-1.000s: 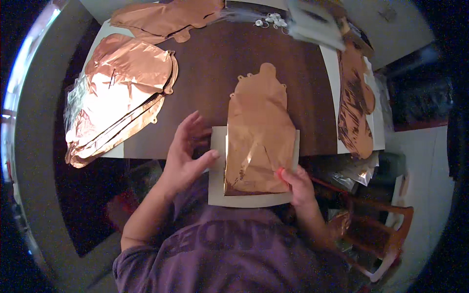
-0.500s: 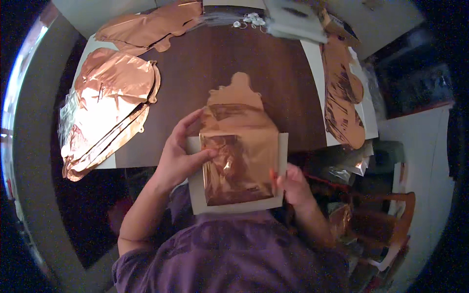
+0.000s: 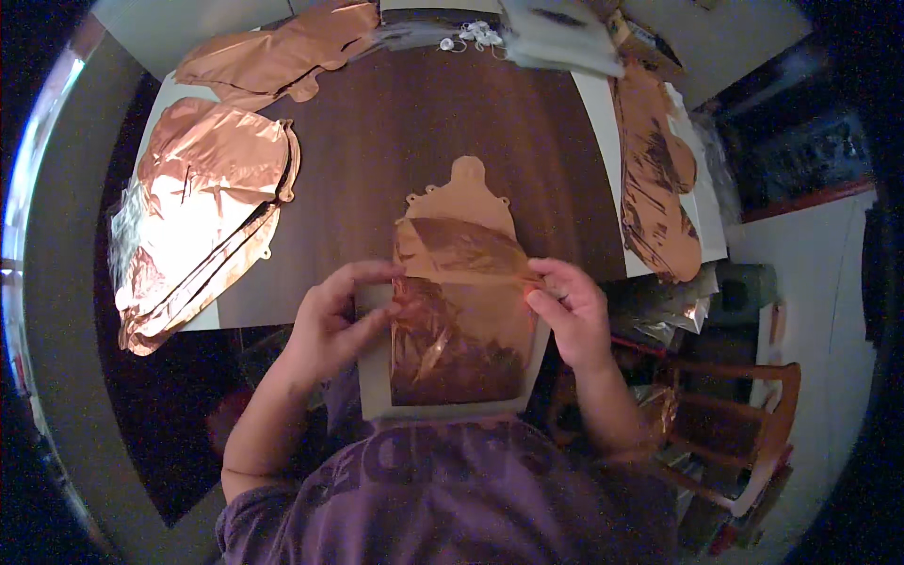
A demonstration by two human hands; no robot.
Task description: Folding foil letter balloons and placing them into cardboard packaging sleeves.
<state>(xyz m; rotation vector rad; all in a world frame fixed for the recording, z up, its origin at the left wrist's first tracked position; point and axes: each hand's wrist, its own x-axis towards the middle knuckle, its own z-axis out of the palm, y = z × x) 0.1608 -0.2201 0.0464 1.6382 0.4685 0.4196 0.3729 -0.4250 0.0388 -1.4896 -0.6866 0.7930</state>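
Note:
A flat copper-coloured foil balloon (image 3: 461, 330) lies folded over a pale card (image 3: 377, 386) in front of my body. Its far end, with a rounded tab and small loops along the sides, stretches away over the brown table. With thumb and fingers, my left hand (image 3: 341, 315) pinches the foil's left edge near the fold. Across from it, my right hand (image 3: 572, 309) grips the right edge between thumb and forefinger. The card reaches past the table's near edge, its near end close to my purple shirt.
More copper foil balloons (image 3: 212, 151) lie piled at the table's left, with another (image 3: 292, 52) behind them. A folded one (image 3: 654, 179) rests on white material at the right. Small white coiled pieces (image 3: 476, 38) and clear plastic (image 3: 560, 38) sit at the far edge. A wooden chair (image 3: 734, 414) stands lower right.
My right hand has moved up along the foil's right edge and now pinches it near the fold. The near foil flap lies lower and more evenly over the card.

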